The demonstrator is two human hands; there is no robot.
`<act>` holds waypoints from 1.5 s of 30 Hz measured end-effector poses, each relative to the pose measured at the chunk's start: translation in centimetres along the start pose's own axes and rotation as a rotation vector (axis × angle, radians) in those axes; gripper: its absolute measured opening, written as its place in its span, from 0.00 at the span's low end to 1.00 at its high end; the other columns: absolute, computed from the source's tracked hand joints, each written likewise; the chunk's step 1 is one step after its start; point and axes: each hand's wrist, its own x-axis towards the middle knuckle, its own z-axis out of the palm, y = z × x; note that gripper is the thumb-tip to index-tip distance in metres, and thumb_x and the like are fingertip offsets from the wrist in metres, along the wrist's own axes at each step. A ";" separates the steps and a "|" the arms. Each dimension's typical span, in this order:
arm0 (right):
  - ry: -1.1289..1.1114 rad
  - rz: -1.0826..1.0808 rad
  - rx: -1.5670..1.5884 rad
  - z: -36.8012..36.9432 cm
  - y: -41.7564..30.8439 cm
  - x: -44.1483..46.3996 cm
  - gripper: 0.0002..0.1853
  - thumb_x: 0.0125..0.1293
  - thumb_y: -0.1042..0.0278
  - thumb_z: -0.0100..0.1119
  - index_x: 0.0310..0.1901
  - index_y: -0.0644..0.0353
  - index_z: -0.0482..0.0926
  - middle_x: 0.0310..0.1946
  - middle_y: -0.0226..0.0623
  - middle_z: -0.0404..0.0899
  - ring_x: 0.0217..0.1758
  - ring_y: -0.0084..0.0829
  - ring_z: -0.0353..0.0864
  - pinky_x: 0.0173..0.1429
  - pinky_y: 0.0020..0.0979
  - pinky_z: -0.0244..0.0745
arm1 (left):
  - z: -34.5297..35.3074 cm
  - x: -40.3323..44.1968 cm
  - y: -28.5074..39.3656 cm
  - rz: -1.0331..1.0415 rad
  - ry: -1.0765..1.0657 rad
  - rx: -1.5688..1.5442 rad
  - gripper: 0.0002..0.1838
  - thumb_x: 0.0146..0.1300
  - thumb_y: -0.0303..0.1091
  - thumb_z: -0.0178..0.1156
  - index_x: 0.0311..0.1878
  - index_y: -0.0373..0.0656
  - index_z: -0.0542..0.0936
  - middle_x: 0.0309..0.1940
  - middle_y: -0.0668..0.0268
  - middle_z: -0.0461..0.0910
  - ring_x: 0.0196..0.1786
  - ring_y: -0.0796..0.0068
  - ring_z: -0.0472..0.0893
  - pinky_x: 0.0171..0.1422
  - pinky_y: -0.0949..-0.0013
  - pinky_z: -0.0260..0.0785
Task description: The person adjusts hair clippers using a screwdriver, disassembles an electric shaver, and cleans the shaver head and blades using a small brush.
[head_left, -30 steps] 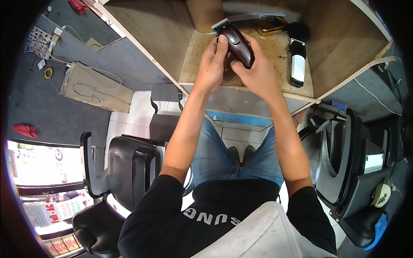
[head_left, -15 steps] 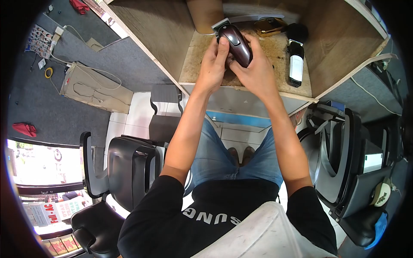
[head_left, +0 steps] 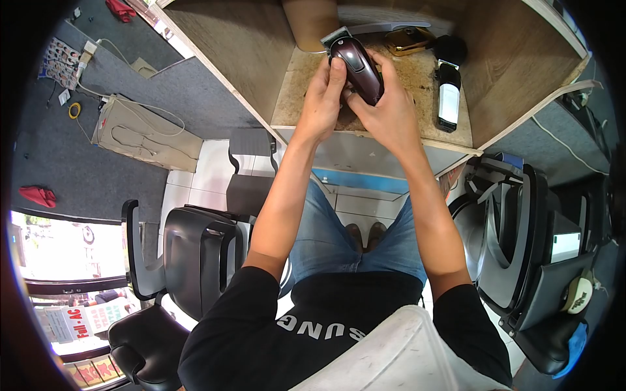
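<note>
Both my hands hold a dark maroon hair clipper over the worn wooden shelf. Its metal blade end points up and to the left. My left hand grips the blade-end side, with the thumb lying on the body. Around the lower right side of the clipper my right hand is closed, its fingertips partly hidden. To the right, a second clipper, black and white, lies on the shelf. Behind it is a round dark brush head. A gold-coloured trimmer-like object and a pale comb lie at the back.
Black salon chairs stand on the left and the right. A beige box with a white cable rests against the left counter. Wooden side panels flank the shelf. A brown cylindrical container stands at its back left.
My right hand and forearm have shifted very slightly. The clipper stays in both hands at nearly the same place and angle.
</note>
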 end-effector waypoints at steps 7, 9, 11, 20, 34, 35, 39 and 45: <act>0.026 -0.064 0.014 -0.1 0.4 0.1 0.41 0.62 0.62 0.70 0.76 0.57 0.65 0.53 0.56 0.89 0.53 0.58 0.91 0.58 0.49 0.85 | 0.0 0.0 0.0 0.017 0.020 0.073 0.25 0.82 0.48 0.62 0.67 0.37 0.75 0.53 0.65 0.84 0.51 0.80 0.80 0.61 0.70 0.74; -0.030 0.006 0.002 -0.5 -0.1 0.0 0.43 0.63 0.62 0.70 0.79 0.58 0.62 0.55 0.55 0.88 0.53 0.57 0.90 0.58 0.49 0.84 | 0.4 0.0 0.2 0.013 0.032 0.128 0.24 0.80 0.44 0.65 0.66 0.36 0.75 0.52 0.64 0.84 0.50 0.81 0.80 0.61 0.70 0.75; -0.070 -0.109 0.013 -0.1 1.0 -0.1 0.46 0.64 0.61 0.69 0.81 0.59 0.59 0.55 0.53 0.88 0.54 0.56 0.90 0.58 0.48 0.83 | 1.3 -0.3 1.2 -0.041 0.074 0.126 0.23 0.79 0.40 0.67 0.65 0.34 0.74 0.51 0.64 0.84 0.50 0.80 0.81 0.61 0.69 0.75; 0.247 -0.042 0.353 -0.1 2.3 0.6 0.19 0.76 0.70 0.58 0.65 0.64 0.77 0.40 0.40 0.84 0.37 0.32 0.81 0.46 0.38 0.77 | -4.4 0.8 4.9 -0.205 0.307 -0.038 0.20 0.79 0.50 0.62 0.50 0.41 0.71 0.33 0.63 0.80 0.31 0.72 0.82 0.36 0.68 0.79; -0.138 -0.476 -0.468 0.8 1.4 -1.2 0.10 0.71 0.60 0.67 0.44 0.58 0.89 0.45 0.35 0.83 0.58 0.39 0.78 0.65 0.46 0.71 | -5.2 0.0 5.0 -0.001 0.288 1.027 0.36 0.70 0.51 0.72 0.59 0.24 0.74 0.43 0.46 0.87 0.43 0.51 0.89 0.55 0.56 0.81; -0.128 -0.459 -0.467 0.8 1.3 -1.2 0.10 0.71 0.60 0.67 0.43 0.58 0.89 0.45 0.36 0.83 0.58 0.39 0.79 0.64 0.46 0.71 | -4.9 -0.1 5.3 -0.025 0.281 1.071 0.35 0.69 0.51 0.72 0.59 0.24 0.74 0.42 0.43 0.87 0.44 0.48 0.89 0.55 0.55 0.81; -0.012 -0.368 -0.508 1.5 2.1 -1.0 0.10 0.70 0.61 0.68 0.42 0.59 0.88 0.44 0.37 0.82 0.56 0.43 0.81 0.65 0.51 0.73 | -4.3 -0.2 5.6 -0.092 0.242 1.256 0.32 0.69 0.49 0.71 0.58 0.25 0.78 0.43 0.39 0.88 0.47 0.46 0.90 0.56 0.54 0.80; -0.020 -0.287 -0.499 1.4 2.2 -0.7 0.07 0.67 0.65 0.69 0.40 0.59 0.85 0.45 0.39 0.83 0.55 0.45 0.82 0.65 0.51 0.74 | -5.0 0.6 4.8 -0.005 0.170 1.427 0.29 0.67 0.47 0.71 0.54 0.24 0.82 0.46 0.36 0.87 0.50 0.37 0.88 0.57 0.49 0.79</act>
